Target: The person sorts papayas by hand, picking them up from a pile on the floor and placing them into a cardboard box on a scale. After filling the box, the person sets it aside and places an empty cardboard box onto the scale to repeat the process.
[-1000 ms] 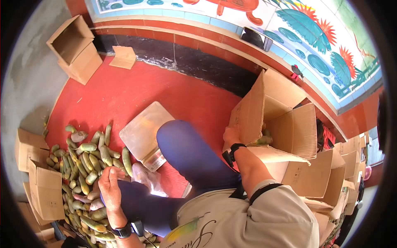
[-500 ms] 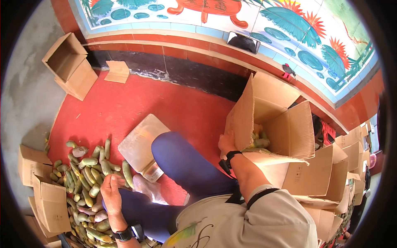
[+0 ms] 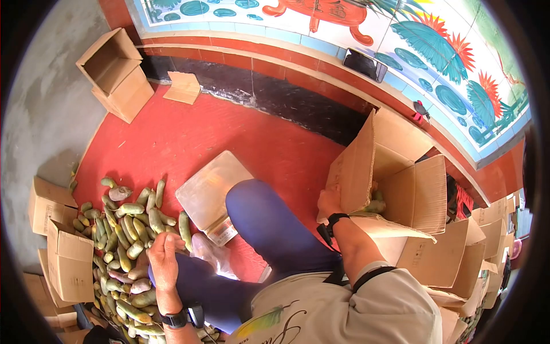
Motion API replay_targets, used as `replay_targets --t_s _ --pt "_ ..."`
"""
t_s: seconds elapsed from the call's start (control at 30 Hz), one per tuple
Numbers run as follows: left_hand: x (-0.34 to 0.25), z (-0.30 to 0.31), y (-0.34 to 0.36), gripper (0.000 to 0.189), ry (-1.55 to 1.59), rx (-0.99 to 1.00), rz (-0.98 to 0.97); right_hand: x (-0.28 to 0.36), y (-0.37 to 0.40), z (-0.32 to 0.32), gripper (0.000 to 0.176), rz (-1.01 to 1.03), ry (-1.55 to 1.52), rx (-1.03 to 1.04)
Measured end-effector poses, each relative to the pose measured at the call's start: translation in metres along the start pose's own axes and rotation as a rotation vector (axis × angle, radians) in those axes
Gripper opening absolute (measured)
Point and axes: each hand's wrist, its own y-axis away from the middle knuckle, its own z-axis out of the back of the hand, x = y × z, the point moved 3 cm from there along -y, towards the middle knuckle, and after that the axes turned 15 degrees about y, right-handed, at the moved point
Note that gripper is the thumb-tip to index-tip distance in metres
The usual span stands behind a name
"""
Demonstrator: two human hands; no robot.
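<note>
The open box [image 3: 358, 166] stood at the person's right with its flaps spread and a few green vegetables [image 3: 376, 205] inside. The right hand [image 3: 328, 202] touched its outer side; how far those fingers were closed, one could not tell. The left hand [image 3: 164, 261] hung near the pile of long vegetables [image 3: 123, 246], its fingers loosely extended and close together. On the red floor [image 3: 143, 149], a flat scale [image 3: 212, 186] lay between the pile and the box, with a clear plastic bag [image 3: 213, 255] just beside it.
</note>
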Motion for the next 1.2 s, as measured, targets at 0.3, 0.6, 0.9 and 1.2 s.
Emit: replay_targets --t_s 0.3,0.6,0.9,1.2 --pt "-0.007 0.0 0.0 0.028 0.016 -0.004 -0.017 -0.001 0.0 0.009 0.024 -0.001 -0.014 0.024" --pt "-0.008 0.001 0.002 0.028 0.009 -0.002 -0.029 0.0 -0.004 -0.008 0.025 -0.028 -0.006 0.033" --pt "-0.006 0.002 0.002 0.029 0.021 -0.015 -0.027 -0.001 -0.004 0.02 0.028 -0.022 -0.042 0.2" --pt "-0.002 0.0 0.001 0.03 0.069 0.015 -0.015 0.006 -0.02 0.036 0.028 -0.173 -0.256 0.201"
